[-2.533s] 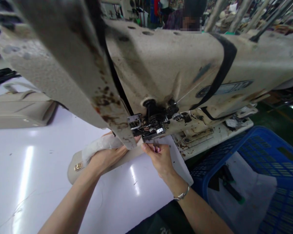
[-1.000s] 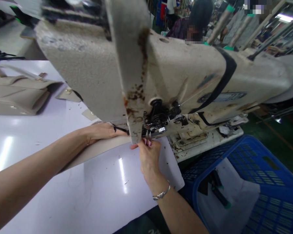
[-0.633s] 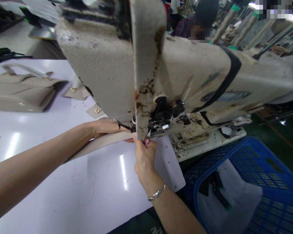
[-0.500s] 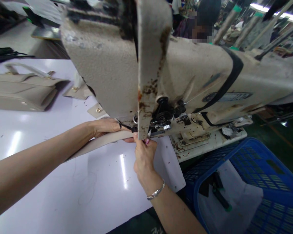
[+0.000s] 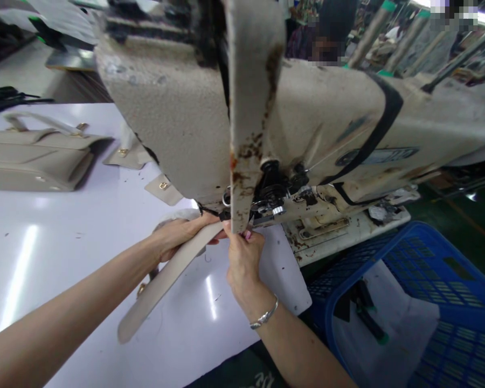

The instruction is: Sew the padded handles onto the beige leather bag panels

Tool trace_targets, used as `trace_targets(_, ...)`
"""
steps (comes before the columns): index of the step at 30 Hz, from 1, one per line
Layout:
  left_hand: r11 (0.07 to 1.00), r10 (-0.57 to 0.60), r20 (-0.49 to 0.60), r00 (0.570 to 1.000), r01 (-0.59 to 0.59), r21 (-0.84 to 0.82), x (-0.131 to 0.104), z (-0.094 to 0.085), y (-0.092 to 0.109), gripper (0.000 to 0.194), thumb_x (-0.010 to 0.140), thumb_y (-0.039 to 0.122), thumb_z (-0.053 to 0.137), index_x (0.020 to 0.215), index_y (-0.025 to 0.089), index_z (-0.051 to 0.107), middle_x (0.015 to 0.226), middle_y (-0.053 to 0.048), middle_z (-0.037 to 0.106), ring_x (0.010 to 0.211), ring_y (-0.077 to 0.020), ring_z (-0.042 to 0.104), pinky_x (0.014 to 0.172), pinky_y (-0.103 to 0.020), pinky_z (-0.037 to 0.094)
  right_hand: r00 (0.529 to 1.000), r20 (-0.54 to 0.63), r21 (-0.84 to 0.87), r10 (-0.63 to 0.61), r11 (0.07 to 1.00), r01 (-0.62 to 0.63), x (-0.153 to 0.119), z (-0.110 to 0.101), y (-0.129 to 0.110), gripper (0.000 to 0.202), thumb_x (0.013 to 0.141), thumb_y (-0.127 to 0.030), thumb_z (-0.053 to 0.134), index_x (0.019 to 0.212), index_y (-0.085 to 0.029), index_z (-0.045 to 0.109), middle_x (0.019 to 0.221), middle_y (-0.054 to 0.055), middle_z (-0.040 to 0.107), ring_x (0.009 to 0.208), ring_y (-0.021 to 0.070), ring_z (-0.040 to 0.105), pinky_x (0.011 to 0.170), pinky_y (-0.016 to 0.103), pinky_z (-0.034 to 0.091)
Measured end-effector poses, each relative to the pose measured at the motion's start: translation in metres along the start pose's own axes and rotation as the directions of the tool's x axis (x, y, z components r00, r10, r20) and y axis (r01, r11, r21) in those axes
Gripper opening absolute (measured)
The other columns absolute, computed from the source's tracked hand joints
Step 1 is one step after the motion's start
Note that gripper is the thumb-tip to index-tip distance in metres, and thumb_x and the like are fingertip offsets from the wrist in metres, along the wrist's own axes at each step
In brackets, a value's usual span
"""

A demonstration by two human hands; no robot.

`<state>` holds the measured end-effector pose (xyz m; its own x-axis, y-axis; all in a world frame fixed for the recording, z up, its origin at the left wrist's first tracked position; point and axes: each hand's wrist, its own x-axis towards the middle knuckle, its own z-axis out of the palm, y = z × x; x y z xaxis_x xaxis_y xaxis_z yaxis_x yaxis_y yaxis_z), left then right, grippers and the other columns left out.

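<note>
A beige strap-like piece [image 5: 170, 283] runs from under the head of the sewing machine [image 5: 178, 118] down to the lower left, its rounded end over the white table. My left hand [image 5: 180, 234] is closed on this piece near the needle area, its fingertips partly hidden behind the piece. At the right of the machine's front plate, my right hand [image 5: 244, 253] is closed around a small tool with a pink part [image 5: 246, 235], mostly hidden by the fingers. A gold-coloured ring [image 5: 141, 290] shows at the piece's left edge.
A beige handbag [image 5: 36, 159] lies on the white table [image 5: 64, 242] at the left. Beige pieces with gold fittings [image 5: 164, 187] lie behind my left hand. A blue basket [image 5: 418, 237] holding thread cones stands at the right. A person [image 5: 333, 27] is in the background.
The beige piece has swung so its free end points toward the lower left, showing more of its surface. My left hand has shifted and turned with it. My right hand has barely moved.
</note>
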<state>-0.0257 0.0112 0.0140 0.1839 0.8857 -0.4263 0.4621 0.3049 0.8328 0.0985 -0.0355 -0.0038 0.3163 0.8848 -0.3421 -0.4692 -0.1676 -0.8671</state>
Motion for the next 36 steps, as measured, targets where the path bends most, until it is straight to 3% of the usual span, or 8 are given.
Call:
trace_targets(3,0.88,-0.289,0.129,0.948,0.317,-0.354,-0.002,0.008,-0.01,0.054,0.081,0.061,0.065,0.102,0.012,0.073,0.089,-0.008,0.078,0.067,-0.0197,0.072,0.05,-0.023,0.054,1.0,-0.012,0.002,-0.008,1.0,0.008,-0.001,-0.002,-0.004,0.022,0.074,-0.031,0.07,0.059,-0.017,0.06,0.06,0.001,0.061,0.056,0.0144,0.056,0.055,0.025,0.047)
trace_targets(6,0.748,-0.438,0.071,0.896,0.406,-0.525,-0.009,0.022,-0.013,0.05,0.07,0.059,0.077,0.093,0.015,0.073,0.087,-0.01,0.078,0.068,-0.022,0.072,0.053,-0.027,0.059,1.0,-0.019,-0.032,-0.025,0.999,0.024,-0.001,-0.005,-0.007,0.024,0.073,-0.028,0.071,0.057,-0.017,0.057,0.058,0.0,0.057,0.055,0.0126,0.053,0.052,0.023,0.043)
trace_targets(12,0.665,-0.352,-0.126,0.927,0.153,-0.731,-0.023,0.056,-0.004,0.044,0.065,0.048,0.084,0.094,0.017,0.071,0.082,-0.005,0.075,0.064,-0.0184,0.07,0.057,-0.026,0.059,1.0,0.018,-0.063,0.013,0.998,-0.012,0.003,-0.015,-0.009,0.028,0.072,-0.031,0.071,0.056,-0.017,0.053,0.055,-0.003,0.049,0.052,0.0099,0.044,0.048,0.022,0.037)
trace_targets(21,0.572,-0.477,-0.316,0.82,0.017,-0.82,-0.032,0.096,0.014,0.049,0.063,0.053,0.084,0.1,0.024,0.07,0.09,-0.001,0.073,0.072,-0.0176,0.069,0.061,-0.025,0.058,0.997,0.072,-0.173,-0.012,0.985,0.025,0.014,-0.032,-0.017,0.035,0.065,-0.023,0.073,0.052,-0.018,0.041,0.054,-0.006,0.038,0.055,0.0076,0.032,0.052,0.022,0.033)
trace_targets(25,0.532,-0.582,-0.309,0.752,0.064,-0.845,-0.025,0.1,0.015,0.054,0.058,0.055,0.086,0.097,0.02,0.073,0.104,-0.006,0.074,0.082,-0.0227,0.071,0.063,-0.029,0.06,0.994,0.097,-0.188,-0.051,0.98,0.069,0.019,-0.034,-0.017,0.033,0.067,-0.028,0.074,0.055,-0.018,0.045,0.058,-0.005,0.042,0.056,0.0083,0.035,0.052,0.022,0.033)
trace_targets(30,0.528,-0.54,-0.352,0.765,-0.018,-0.849,-0.016,0.099,0.014,0.05,0.061,0.05,0.085,0.1,0.02,0.073,0.113,-0.005,0.073,0.093,-0.023,0.07,0.068,-0.028,0.06,0.992,0.095,-0.259,-0.081,0.96,0.104,0.023,-0.036,-0.016,0.038,0.068,-0.033,0.075,0.054,-0.018,0.043,0.057,-0.005,0.041,0.055,0.0085,0.034,0.05,0.022,0.032)
trace_targets(34,0.506,-0.58,-0.331,0.744,0.011,-0.863,-0.012,0.097,0.013,0.05,0.062,0.048,0.085,0.097,0.016,0.071,0.111,-0.008,0.073,0.093,-0.0246,0.071,0.072,-0.031,0.061,0.988,0.119,-0.292,-0.095,0.948,0.127,0.023,-0.037,-0.016,0.034,0.07,-0.034,0.074,0.056,-0.017,0.048,0.058,-0.004,0.045,0.056,0.0086,0.035,0.051,0.021,0.032)
trace_targets(36,0.507,-0.555,-0.335,0.761,-0.01,-0.862,-0.011,0.097,0.013,0.046,0.062,0.048,0.084,0.094,0.017,0.071,0.11,-0.008,0.073,0.093,-0.0242,0.071,0.074,-0.031,0.061,0.986,0.128,-0.307,-0.104,0.941,0.139,0.022,-0.038,-0.017,0.033,0.071,-0.034,0.073,0.056,-0.017,0.05,0.06,-0.003,0.047,0.057,0.0087,0.036,0.052,0.021,0.033)
